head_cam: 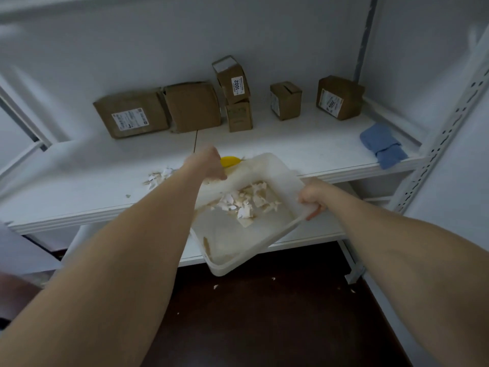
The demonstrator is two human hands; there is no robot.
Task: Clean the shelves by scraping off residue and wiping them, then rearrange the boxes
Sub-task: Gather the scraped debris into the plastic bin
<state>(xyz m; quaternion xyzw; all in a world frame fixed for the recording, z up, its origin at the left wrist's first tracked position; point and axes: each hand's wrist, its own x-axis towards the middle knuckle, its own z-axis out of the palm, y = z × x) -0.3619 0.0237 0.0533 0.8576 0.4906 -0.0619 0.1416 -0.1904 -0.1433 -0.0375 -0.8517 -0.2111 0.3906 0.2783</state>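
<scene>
Two hands, both closed on tools
Left hand (209,166) grips a half-hidden yellow scraper (229,162); right hand (312,196) clasps the white tray (264,165) rim.

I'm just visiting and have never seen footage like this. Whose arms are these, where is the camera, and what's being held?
No machine here: a person wears one camera on the head, looking down at their own bare arms. The left hand grips a yellow plastic scraper; the right hand holds the rim of a white plastic tray with pale scraped flakes inside. More flakes lie on the white shelf, with brown cardboard boxes at the back and a blue cloth at its right end.
</scene>
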